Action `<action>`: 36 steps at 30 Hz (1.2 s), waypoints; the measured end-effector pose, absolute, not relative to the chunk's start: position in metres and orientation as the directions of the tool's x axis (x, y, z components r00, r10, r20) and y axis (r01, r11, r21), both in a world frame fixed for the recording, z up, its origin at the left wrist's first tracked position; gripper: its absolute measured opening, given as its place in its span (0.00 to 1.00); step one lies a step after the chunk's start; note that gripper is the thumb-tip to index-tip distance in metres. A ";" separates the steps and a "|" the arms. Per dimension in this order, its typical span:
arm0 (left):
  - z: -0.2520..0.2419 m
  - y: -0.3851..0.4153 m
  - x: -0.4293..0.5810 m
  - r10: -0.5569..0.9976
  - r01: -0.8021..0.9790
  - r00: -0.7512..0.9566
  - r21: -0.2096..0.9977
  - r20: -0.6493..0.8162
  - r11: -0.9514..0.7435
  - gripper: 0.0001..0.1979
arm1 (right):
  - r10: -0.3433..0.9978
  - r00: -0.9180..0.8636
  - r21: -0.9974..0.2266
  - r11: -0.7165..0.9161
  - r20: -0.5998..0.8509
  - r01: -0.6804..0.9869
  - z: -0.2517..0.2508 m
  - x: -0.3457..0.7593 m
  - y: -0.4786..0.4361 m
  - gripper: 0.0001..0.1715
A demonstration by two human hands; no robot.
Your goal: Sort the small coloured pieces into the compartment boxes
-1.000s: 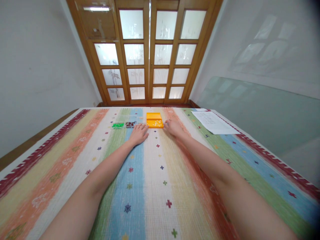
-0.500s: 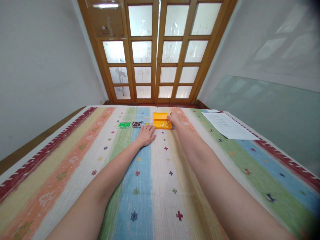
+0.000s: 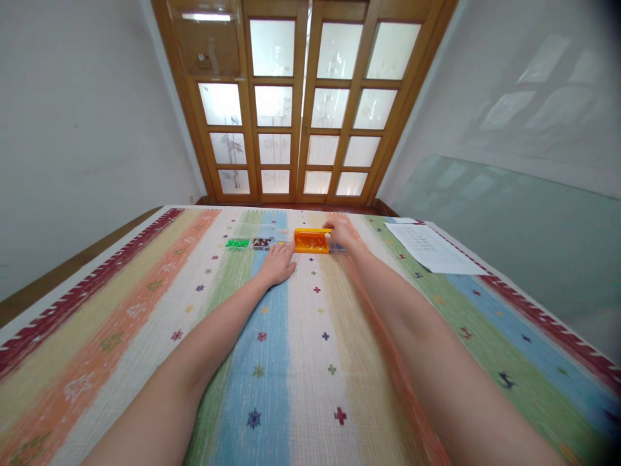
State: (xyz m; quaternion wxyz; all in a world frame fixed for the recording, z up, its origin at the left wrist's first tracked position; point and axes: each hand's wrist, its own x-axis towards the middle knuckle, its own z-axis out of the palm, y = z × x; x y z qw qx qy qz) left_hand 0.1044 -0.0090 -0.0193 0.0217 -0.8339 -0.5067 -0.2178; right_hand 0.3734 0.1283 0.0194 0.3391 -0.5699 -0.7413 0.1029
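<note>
A yellow-orange box (image 3: 311,250) lies at the far part of the table, with small pale pieces inside. Its hinged lid (image 3: 310,230) is tilted above it, partly over the tray. My right hand (image 3: 338,231) pinches the lid's right end. Beside the box's left edge, my left hand (image 3: 280,262) rests flat with fingers stretched out, its fingertips by the box; contact is hard to tell. Left of that hand are a clear case of green pieces (image 3: 237,243) and one of dark red-brown pieces (image 3: 262,243). A small blue item (image 3: 338,248) shows partly under my right hand.
A striped cloth (image 3: 310,362) covers the table. Printed paper sheets (image 3: 431,247) lie on its right side. Behind the table's far edge stand wooden doors with glass panes (image 3: 276,103). A pale glass panel (image 3: 514,239) leans along the right wall.
The box's lid has swung from lying open at the back to a steep tilt over the tray, held by my right hand. My left hand stays beside the box. The view shifted slightly.
</note>
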 end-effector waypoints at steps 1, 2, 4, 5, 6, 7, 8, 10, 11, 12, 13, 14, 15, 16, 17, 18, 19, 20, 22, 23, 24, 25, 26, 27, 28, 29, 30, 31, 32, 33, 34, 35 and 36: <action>-0.019 -0.009 0.104 0.834 0.855 0.386 0.187 0.394 -0.484 0.29 | 0.922 -0.154 -0.513 0.330 0.355 0.793 0.019 0.376 0.128 0.17; -0.019 -0.009 0.104 0.832 0.855 0.383 0.188 0.401 -0.484 0.29 | 0.927 -0.191 -0.483 0.335 0.323 0.809 0.018 0.379 0.127 0.18; -0.019 -0.008 0.103 0.830 0.856 0.375 0.191 0.412 -0.481 0.28 | 0.924 -0.244 -0.425 0.356 0.295 0.832 0.016 0.382 0.125 0.20; -0.019 -0.008 0.103 0.829 0.856 0.373 0.191 0.416 -0.481 0.28 | 0.918 -0.264 -0.400 0.370 0.296 0.839 0.015 0.383 0.124 0.20; -0.019 -0.007 0.103 0.829 0.857 0.369 0.190 0.419 -0.478 0.27 | 0.912 -0.279 -0.381 0.383 0.301 0.842 0.014 0.383 0.122 0.20; -0.020 -0.007 0.103 0.830 0.860 0.365 0.188 0.422 -0.474 0.27 | 0.907 -0.289 -0.368 0.393 0.308 0.842 0.013 0.382 0.120 0.19; -0.020 -0.007 0.103 0.831 0.864 0.361 0.184 0.423 -0.469 0.27 | 0.903 -0.294 -0.361 0.399 0.313 0.843 0.013 0.381 0.116 0.19; -0.020 -0.006 0.103 0.834 0.871 0.354 0.176 0.423 -0.459 0.28 | 0.900 -0.299 -0.355 0.405 0.318 0.842 0.013 0.377 0.107 0.19; -0.020 -0.006 0.103 0.834 0.873 0.353 0.171 0.423 -0.456 0.28 | 0.897 -0.304 -0.352 0.411 0.320 0.841 0.013 0.374 0.100 0.19; -0.021 -0.006 0.103 0.833 0.873 0.357 0.166 0.423 -0.459 0.28 | 0.889 -0.314 -0.344 0.425 0.333 0.837 0.012 0.371 0.093 0.19; -0.021 -0.006 0.103 0.830 0.871 0.364 0.161 0.422 -0.463 0.28 | 0.873 -0.342 -0.333 0.456 0.348 0.825 0.012 0.368 0.084 0.19; -0.021 -0.007 0.104 0.827 0.869 0.372 0.154 0.422 -0.470 0.27 | 0.852 -0.387 -0.310 0.496 0.352 0.811 0.011 0.365 0.076 0.19; -0.021 -0.007 0.104 0.823 0.866 0.381 0.148 0.421 -0.477 0.27 | 0.825 -0.435 -0.277 0.540 0.361 0.795 0.010 0.363 0.068 0.19; -0.021 -0.007 0.103 0.820 0.864 0.390 0.143 0.418 -0.484 0.26 | 0.798 -0.473 -0.239 0.576 0.374 0.782 0.008 0.360 0.060 0.20; -0.021 -0.008 0.103 0.819 0.862 0.396 0.140 0.414 -0.488 0.26 | 0.770 -0.507 -0.202 0.607 0.388 0.769 0.006 0.359 0.053 0.20; -0.021 -0.008 0.103 0.821 0.861 0.399 0.140 0.409 -0.489 0.26 | 0.748 -0.538 -0.170 0.632 0.388 0.756 0.002 0.357 0.048 0.20; -0.021 -0.007 0.103 0.823 0.861 0.401 0.141 0.402 -0.489 0.26 | 0.739 -0.551 -0.149 0.640 0.389 0.753 -0.001 0.356 0.044 0.22; -0.021 -0.007 0.103 0.826 0.861 0.403 0.142 0.395 -0.488 0.27 | 0.737 -0.554 -0.133 0.639 0.388 0.757 -0.005 0.355 0.041 0.24; -0.020 -0.007 0.102 0.829 0.863 0.406 0.139 0.385 -0.486 0.27 | 0.741 -0.555 -0.103 0.629 0.377 0.770 -0.014 0.354 0.037 0.29; -0.020 -0.007 0.102 0.829 0.863 0.408 0.135 0.381 -0.487 0.27 | 0.747 -0.550 -0.092 0.619 0.373 0.780 -0.017 0.353 0.037 0.31; -0.020 -0.007 0.102 0.829 0.862 0.413 0.130 0.378 -0.489 0.27 | 0.755 -0.540 -0.086 0.607 0.371 0.790 -0.021 0.352 0.036 0.34; -0.020 -0.008 0.103 0.828 0.863 0.416 0.125 0.375 -0.490 0.27 | 0.763 -0.532 -0.085 0.597 0.367 0.798 -0.023 0.351 0.035 0.36; -0.020 -0.009 0.103 0.829 0.864 0.417 0.119 0.373 -0.489 0.27 | 0.770 -0.524 -0.088 0.588 0.363 0.804 -0.025 0.351 0.035 0.37; -0.020 -0.010 0.103 0.829 0.868 0.415 0.111 0.374 -0.484 0.27 | 0.776 -0.519 -0.093 0.583 0.358 0.807 -0.026 0.351 0.034 0.37; -0.019 -0.011 0.103 0.830 0.873 0.409 0.102 0.379 -0.477 0.27 | 0.780 -0.518 -0.098 0.581 0.351 0.808 -0.027 0.350 0.034 0.36; -0.018 -0.012 0.103 0.831 0.881 0.397 0.093 0.389 -0.465 0.28 | 0.783 -0.516 -0.101 0.578 0.346 0.810 -0.027 0.350 0.033 0.35; -0.016 -0.013 0.102 0.831 0.889 0.382 0.085 0.403 -0.450 0.28 | 0.788 -0.512 -0.104 0.573 0.342 0.813 -0.026 0.350 0.033 0.34; -0.014 -0.012 0.101 0.831 0.898 0.366 0.077 0.418 -0.433 0.29 | 0.792 -0.507 -0.105 0.567 0.339 0.817 -0.026 0.350 0.033 0.34; -0.011 -0.011 0.100 0.832 0.907 0.349 0.070 0.432 -0.416 0.29 | 0.796 -0.502 -0.104 0.562 0.337 0.821 -0.025 0.350 0.033 0.34; -0.008 -0.008 0.098 0.833 0.915 0.332 0.064 0.442 -0.399 0.29 | 0.799 -0.500 -0.102 0.558 0.334 0.824 -0.024 0.350 0.033 0.34; -0.004 -0.004 0.096 0.836 0.922 0.318 0.059 0.448 -0.383 0.29 | 0.800 -0.500 -0.099 0.557 0.332 0.825 -0.023 0.350 0.032 0.34; 0.001 0.001 0.093 0.840 0.929 0.305 0.054 0.448 -0.366 0.30 | 0.800 -0.502 -0.097 0.557 0.329 0.824 -0.023 0.350 0.032 0.34; 0.005 0.007 0.090 0.846 0.935 0.297 0.048 0.443 -0.353 0.31 | 0.800 -0.504 -0.097 0.559 0.327 0.824 -0.022 0.350 0.032 0.34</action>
